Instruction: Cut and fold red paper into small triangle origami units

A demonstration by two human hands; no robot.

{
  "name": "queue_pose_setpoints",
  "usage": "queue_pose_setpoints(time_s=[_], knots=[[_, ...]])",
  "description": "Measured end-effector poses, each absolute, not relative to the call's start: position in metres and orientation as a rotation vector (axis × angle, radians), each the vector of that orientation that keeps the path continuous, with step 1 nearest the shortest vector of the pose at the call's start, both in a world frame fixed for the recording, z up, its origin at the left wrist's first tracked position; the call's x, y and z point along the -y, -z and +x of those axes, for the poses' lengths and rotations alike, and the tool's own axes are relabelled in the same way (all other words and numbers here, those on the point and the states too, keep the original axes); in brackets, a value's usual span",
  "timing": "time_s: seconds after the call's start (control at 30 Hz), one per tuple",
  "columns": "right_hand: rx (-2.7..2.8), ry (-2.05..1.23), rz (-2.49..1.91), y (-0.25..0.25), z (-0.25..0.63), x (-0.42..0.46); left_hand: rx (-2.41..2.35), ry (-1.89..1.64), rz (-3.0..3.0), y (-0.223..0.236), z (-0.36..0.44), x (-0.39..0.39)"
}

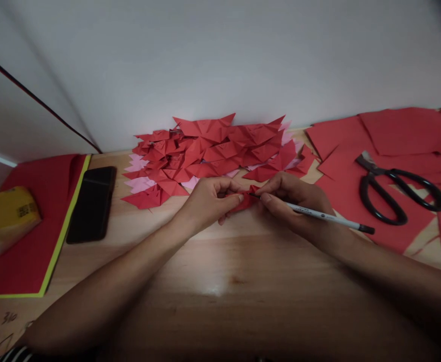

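- The right hand (pixel 299 198) grips the pen (pixel 318 213) between thumb and fingers; its tip meets, or nearly meets, the paper.
- The left hand (pixel 205 201) pinches the folded paper (pixel 246 202) between thumb and fingers, at the paper's near-left side. The paper is up between the hands, just in front of the pile, at the middle of the view.
- The pen points between 9 and 10 o'clock, its long axis slanting from the capped end, low at the right, up to the tip. The paper's long axis seems to run roughly 8 to 2 o'clock, but fingers hide too much to be sure.
- From the held paper, the pile (pixel 222 152) of folded red pieces spreads from 10 to 1 o'clock, with pink ones among them. Many are already folded, and several bear small dark marks. Marking on the held piece looks under way; how complete it is cannot be told.
- Flat red sheets (pixel 401 131) lie unfolded from 2 to 4 o'clock.
- The scissors (pixel 380 172) rest on them at 3 o'clock, blades towards 10.
- At 9 o'clock lies the phone (pixel 91 205); farther out, the yellow packet (pixel 11 216) sits on the large red sheet (pixel 50 201).
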State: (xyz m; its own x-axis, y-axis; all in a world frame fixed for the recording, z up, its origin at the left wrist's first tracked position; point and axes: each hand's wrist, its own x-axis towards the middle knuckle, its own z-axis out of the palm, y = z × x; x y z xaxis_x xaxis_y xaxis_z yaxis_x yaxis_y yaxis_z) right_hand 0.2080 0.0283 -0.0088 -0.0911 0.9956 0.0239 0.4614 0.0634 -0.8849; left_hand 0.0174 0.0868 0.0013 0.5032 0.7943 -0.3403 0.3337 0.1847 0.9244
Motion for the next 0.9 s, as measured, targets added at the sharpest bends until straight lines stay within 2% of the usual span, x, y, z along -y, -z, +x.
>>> queue_pose_setpoints(time_s=[0.9], knots=[[1.672, -0.955, -1.46, 0.0048, 0.2054, -0.0283, -1.06, -0.45, 1.375, -0.0002, 0.0187, -0.0867]])
